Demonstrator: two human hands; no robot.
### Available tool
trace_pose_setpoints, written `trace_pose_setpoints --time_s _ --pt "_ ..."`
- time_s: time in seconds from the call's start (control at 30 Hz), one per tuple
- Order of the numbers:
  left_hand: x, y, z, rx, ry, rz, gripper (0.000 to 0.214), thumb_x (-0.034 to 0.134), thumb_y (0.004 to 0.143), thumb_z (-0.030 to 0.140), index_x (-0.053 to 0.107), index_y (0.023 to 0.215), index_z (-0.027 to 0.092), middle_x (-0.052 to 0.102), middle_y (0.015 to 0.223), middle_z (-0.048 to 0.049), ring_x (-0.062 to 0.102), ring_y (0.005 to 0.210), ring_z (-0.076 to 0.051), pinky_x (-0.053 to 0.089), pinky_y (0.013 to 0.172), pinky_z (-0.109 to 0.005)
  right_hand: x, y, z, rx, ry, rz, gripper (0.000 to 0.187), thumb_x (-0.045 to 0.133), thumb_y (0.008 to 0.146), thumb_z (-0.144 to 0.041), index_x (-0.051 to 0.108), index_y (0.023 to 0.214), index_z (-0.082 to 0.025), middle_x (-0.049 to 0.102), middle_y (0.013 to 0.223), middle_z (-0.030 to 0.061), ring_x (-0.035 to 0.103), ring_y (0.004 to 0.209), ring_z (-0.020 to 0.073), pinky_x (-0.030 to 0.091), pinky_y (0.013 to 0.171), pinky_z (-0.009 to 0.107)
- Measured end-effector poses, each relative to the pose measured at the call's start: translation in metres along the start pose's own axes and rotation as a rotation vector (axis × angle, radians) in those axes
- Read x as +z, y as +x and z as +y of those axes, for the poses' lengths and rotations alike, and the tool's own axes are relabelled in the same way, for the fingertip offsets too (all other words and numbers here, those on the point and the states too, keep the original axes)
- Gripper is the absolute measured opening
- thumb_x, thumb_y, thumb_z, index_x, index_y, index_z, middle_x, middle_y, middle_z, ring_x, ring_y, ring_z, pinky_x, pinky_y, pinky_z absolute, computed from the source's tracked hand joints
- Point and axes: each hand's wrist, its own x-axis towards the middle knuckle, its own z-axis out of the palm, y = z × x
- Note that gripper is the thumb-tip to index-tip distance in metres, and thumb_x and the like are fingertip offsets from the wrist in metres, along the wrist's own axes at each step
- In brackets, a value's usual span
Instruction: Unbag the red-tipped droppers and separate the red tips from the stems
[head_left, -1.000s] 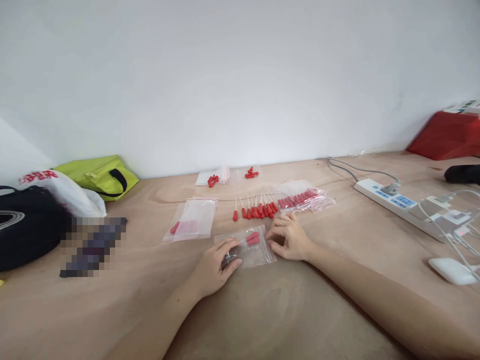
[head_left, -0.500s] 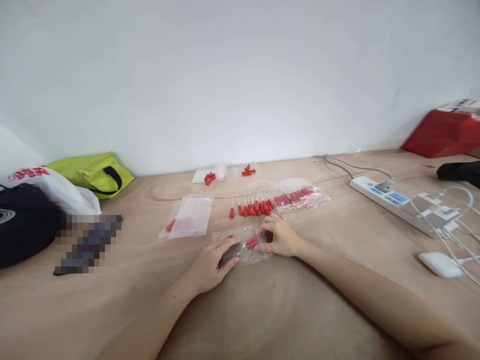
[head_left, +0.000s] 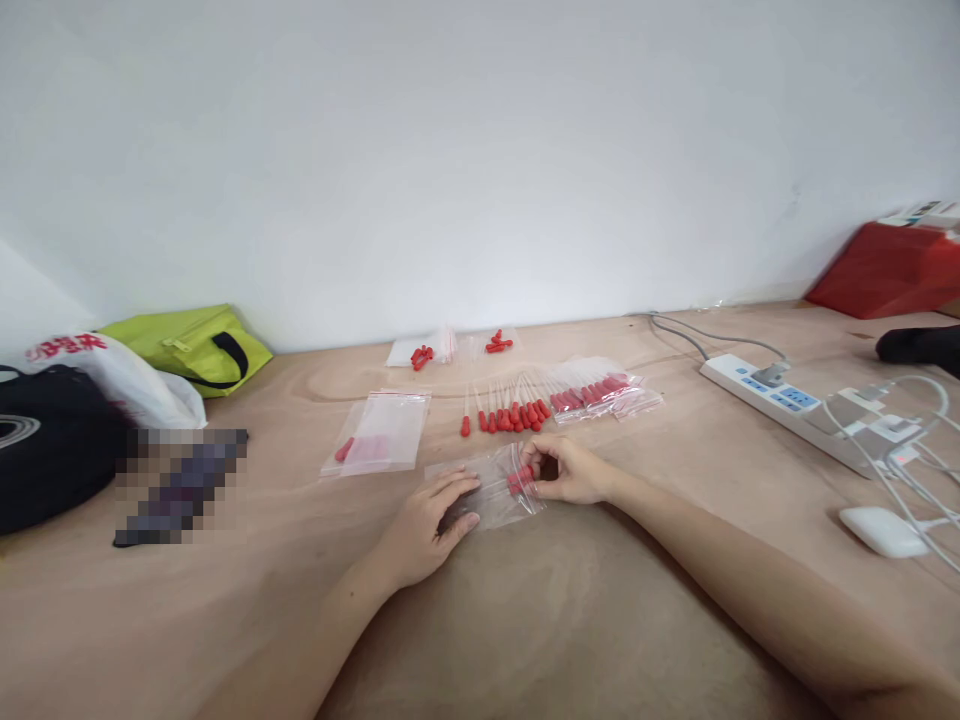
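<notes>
A small clear zip bag [head_left: 491, 487] lies on the wooden table [head_left: 600, 600] in front of me, with red-bulbed droppers [head_left: 519, 480] inside it. My left hand [head_left: 427, 520] rests flat on the bag's left end, fingers stretched out. My right hand [head_left: 566, 470] pinches the bag's right end at the red bulbs. Just beyond, a row of loose red-bulbed droppers [head_left: 506, 415] lies beside a pile of filled bags [head_left: 604, 390]. Another zip bag [head_left: 379, 435] with a red piece in it lies to the left.
Two small bags of red caps [head_left: 450, 348] lie near the wall. A green pouch [head_left: 191, 345], a white plastic bag [head_left: 120, 380] and a black bag [head_left: 45, 440] sit at left. A power strip [head_left: 787, 400] with cables, a white charger [head_left: 877, 530] and a red box [head_left: 889, 268] are at right.
My right hand has moved left from beside the bag onto its right end and closed its fingers on it. My left hand has stayed pressed on the bag.
</notes>
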Motion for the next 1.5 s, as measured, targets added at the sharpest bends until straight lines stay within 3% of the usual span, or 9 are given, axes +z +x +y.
trace_pose_setpoints --time_s 0.2,0.43,0.67,0.8,0.9,1.1,1.27,1.37,1.5 --pt "0.0 0.0 0.0 0.009 -0.013 0.034 0.032 0.045 0.083 0.033 0.053 0.112 0.021 0.054 0.121 -0.0049 0.044 0.117 -0.02 0.038 0.098 -0.039 -0.005 0.002 -0.005 -0.084 -0.239 -0.043 0.024 0.07 0.062 -0.033 0.057 0.073 -0.016 0.053 0.072 0.0008 0.048 0.07 0.0127 0.039 0.062 0.024" --pt "-0.001 0.0 0.002 0.004 -0.023 0.043 0.031 0.046 0.083 0.034 0.054 0.11 0.022 0.055 0.12 -0.0048 0.045 0.116 -0.02 0.039 0.097 -0.039 -0.026 0.001 0.007 0.156 0.096 -0.074 0.026 0.067 0.066 -0.037 0.054 0.077 -0.016 0.057 0.071 -0.0011 0.051 0.06 0.0089 0.04 0.053 0.021" --pt "-0.001 0.0 0.001 -0.004 -0.001 0.021 0.032 0.044 0.083 0.034 0.053 0.111 0.022 0.054 0.121 -0.0051 0.044 0.117 -0.02 0.038 0.098 -0.039 -0.032 0.0 0.003 0.133 -0.082 -0.154 0.03 0.073 0.059 -0.029 0.058 0.082 -0.016 0.059 0.075 -0.0009 0.053 0.068 0.0106 0.043 0.061 0.023" --pt "-0.002 0.0 0.001 0.004 -0.002 0.02 0.031 0.043 0.084 0.033 0.053 0.112 0.023 0.054 0.121 -0.0046 0.044 0.117 -0.02 0.039 0.097 -0.04 -0.046 -0.001 0.002 0.181 0.046 -0.138 0.025 0.07 0.062 -0.029 0.058 0.08 -0.016 0.061 0.076 -0.0008 0.056 0.067 0.0102 0.045 0.06 0.023" --pt "-0.001 0.0 0.0 0.007 0.014 0.012 0.032 0.043 0.084 0.034 0.052 0.113 0.022 0.053 0.122 -0.0048 0.043 0.118 -0.02 0.038 0.098 -0.04 -0.069 -0.004 0.007 0.23 0.24 -0.037 0.029 0.071 0.062 -0.034 0.058 0.08 -0.015 0.063 0.074 0.0005 0.058 0.062 0.0106 0.048 0.059 0.026" --pt "0.004 -0.002 -0.002 0.068 0.16 -0.001 0.039 0.036 0.087 0.033 0.044 0.124 0.026 0.038 0.136 -0.0032 0.026 0.129 -0.022 0.027 0.104 -0.046 -0.101 -0.004 0.015 0.193 0.374 0.513 0.035 0.071 0.06 -0.041 0.06 0.084 -0.017 0.064 0.071 0.0011 0.06 0.063 0.0112 0.051 0.062 0.027" --pt "0.002 0.0 -0.001 0.109 0.207 -0.081 0.041 0.032 0.089 0.028 0.038 0.129 0.03 0.031 0.14 -0.0003 0.021 0.131 -0.022 0.023 0.106 -0.047 -0.082 0.013 0.024 0.08 0.1 0.766 0.03 0.064 0.068 -0.039 0.061 0.089 -0.018 0.064 0.079 0.0037 0.06 0.071 0.0147 0.051 0.068 0.031" --pt "0.001 0.001 -0.001 0.088 0.198 -0.108 0.041 0.032 0.089 0.029 0.037 0.129 0.03 0.033 0.139 -0.001 0.024 0.13 -0.022 0.024 0.105 -0.046 -0.063 0.024 0.033 -0.046 -0.241 0.698 0.019 0.055 0.076 -0.031 0.063 0.089 -0.02 0.063 0.086 0.0053 0.059 0.08 0.0168 0.049 0.076 0.034" --pt "0.001 0.0 -0.002 0.081 0.198 -0.1 0.04 0.033 0.089 0.03 0.038 0.129 0.03 0.033 0.139 -0.001 0.025 0.13 -0.022 0.025 0.105 -0.046 -0.047 0.031 0.044 -0.16 -0.498 0.539 0.024 0.043 0.082 -0.02 0.063 0.096 -0.023 0.06 0.095 0.0068 0.057 0.088 0.0179 0.047 0.08 0.034"
